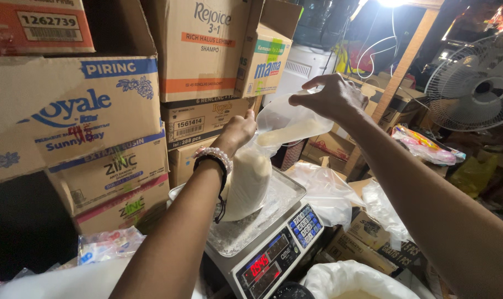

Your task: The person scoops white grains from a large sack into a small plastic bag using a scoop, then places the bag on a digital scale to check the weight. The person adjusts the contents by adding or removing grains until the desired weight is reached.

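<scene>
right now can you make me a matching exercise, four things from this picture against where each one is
Things:
1. bag
2. scoop
3. fan
4. bracelet

Places:
A. far right, behind the right arm
B. on the left wrist
C. standing on the scale tray, held by the left hand
D. tilted over the bag, in the right hand

Pairs: 1-C, 2-D, 3-A, 4-B
</scene>
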`<state>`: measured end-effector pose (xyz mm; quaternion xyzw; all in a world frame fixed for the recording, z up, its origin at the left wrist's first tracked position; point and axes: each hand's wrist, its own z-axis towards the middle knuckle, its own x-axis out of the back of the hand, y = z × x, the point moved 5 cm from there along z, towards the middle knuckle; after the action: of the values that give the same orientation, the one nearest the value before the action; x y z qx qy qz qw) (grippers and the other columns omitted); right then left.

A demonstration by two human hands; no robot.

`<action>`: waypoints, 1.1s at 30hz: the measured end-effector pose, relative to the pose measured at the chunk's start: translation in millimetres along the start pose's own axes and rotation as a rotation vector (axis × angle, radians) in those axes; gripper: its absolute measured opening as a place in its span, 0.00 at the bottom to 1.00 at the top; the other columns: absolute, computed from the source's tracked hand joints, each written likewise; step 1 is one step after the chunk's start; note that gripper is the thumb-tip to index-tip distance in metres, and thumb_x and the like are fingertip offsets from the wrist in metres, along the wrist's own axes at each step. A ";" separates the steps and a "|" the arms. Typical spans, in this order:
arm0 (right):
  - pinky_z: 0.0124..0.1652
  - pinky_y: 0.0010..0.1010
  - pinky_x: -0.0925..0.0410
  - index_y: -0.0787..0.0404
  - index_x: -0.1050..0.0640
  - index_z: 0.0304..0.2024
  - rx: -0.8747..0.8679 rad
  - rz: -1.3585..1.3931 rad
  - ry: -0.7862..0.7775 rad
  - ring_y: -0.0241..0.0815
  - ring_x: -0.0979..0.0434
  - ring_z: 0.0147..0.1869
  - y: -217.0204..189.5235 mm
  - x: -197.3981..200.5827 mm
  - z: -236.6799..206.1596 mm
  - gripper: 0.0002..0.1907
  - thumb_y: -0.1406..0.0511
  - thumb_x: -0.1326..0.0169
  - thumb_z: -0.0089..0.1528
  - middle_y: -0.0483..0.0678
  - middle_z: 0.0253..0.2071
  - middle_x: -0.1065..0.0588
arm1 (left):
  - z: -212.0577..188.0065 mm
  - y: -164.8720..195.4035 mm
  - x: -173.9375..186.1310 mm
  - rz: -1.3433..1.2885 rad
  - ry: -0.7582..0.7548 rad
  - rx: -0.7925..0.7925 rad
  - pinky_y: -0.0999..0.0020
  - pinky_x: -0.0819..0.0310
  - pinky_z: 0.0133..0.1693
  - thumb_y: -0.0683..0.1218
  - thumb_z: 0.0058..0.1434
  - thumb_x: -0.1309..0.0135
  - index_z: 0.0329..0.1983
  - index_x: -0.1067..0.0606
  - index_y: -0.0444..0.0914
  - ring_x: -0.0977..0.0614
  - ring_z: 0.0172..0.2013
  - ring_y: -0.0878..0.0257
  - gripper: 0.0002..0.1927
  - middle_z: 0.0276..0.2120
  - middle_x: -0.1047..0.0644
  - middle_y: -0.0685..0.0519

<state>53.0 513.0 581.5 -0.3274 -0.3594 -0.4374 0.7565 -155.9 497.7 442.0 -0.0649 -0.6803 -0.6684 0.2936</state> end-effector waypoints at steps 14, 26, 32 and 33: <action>0.51 0.39 0.29 0.42 0.15 0.47 -0.027 0.027 0.017 0.43 0.18 0.49 11.4 0.5 -1.9 0.34 0.37 0.34 0.43 0.42 0.42 0.16 | 2.9 -2.9 -1.5 0.010 0.022 -0.001 0.52 0.37 0.66 0.64 0.71 0.73 0.65 0.32 0.28 0.28 0.65 0.44 0.39 0.64 0.31 0.33; 0.51 0.40 0.31 0.42 0.15 0.47 -0.003 0.010 0.080 0.45 0.19 0.51 3.3 10.0 -7.2 0.34 0.38 0.33 0.43 0.44 0.46 0.18 | -15.0 4.8 -0.6 0.003 -0.022 0.010 0.56 0.24 0.53 0.64 0.71 0.76 0.59 0.27 0.29 0.16 0.47 0.56 0.39 0.45 0.19 0.39; 0.52 0.45 0.34 0.40 0.15 0.47 -0.005 -0.026 0.094 0.46 0.22 0.54 -6.3 13.6 -11.5 0.34 0.39 0.32 0.42 0.43 0.47 0.19 | -6.3 -0.4 -4.2 0.000 -0.019 -0.003 0.54 0.25 0.55 0.63 0.71 0.77 0.60 0.28 0.28 0.17 0.50 0.54 0.39 0.48 0.20 0.37; 0.53 0.45 0.34 0.41 0.15 0.47 0.010 -0.022 0.101 0.46 0.22 0.54 -8.4 14.1 -11.4 0.34 0.39 0.32 0.42 0.43 0.47 0.19 | -4.6 -0.4 -4.0 0.010 -0.001 -0.019 0.54 0.27 0.56 0.63 0.71 0.76 0.61 0.30 0.28 0.18 0.51 0.54 0.39 0.50 0.22 0.36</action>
<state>53.5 494.4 588.7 -0.2970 -0.3265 -0.4598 0.7706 -151.4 494.6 439.4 -0.0714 -0.6739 -0.6733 0.2957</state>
